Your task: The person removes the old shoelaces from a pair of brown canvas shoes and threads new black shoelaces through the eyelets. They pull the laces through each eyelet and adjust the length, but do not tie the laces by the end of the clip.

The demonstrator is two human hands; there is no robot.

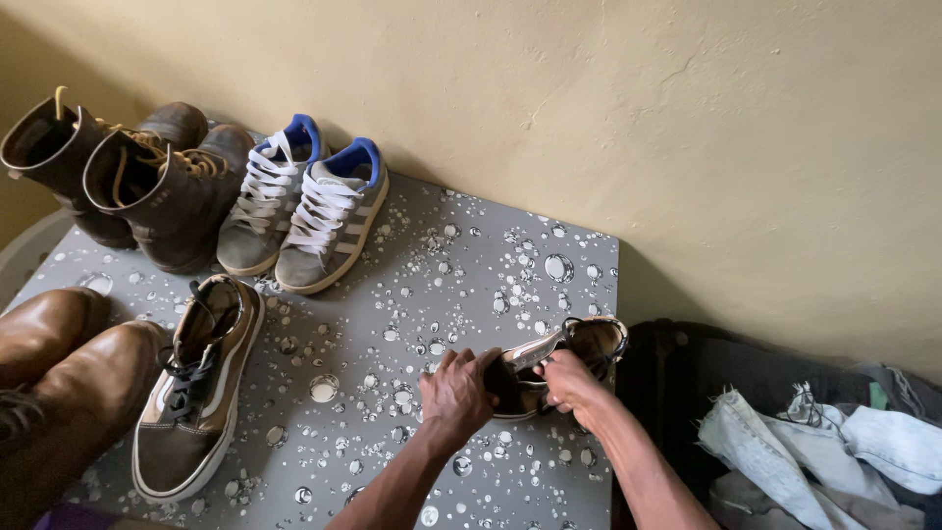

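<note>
A rough, cream-plastered wall (628,118) is seen across the upper half of the frame, lit softly and darkened towards the upper left corner. The lower left and centre are taken up by a grey table top (412,294) patterned with printed water drops. A dark surface (687,363) strewn with pale denim cloth (814,442) is seen at lower right

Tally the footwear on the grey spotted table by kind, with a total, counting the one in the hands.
Dark brown lace-up boots: 2
Tan leather shoes: 2
Grey sneakers with white laces: 2
Brown low-top sneakers: 2, one lying on the table, one held by the left hand and right hand
Total: 8
</note>
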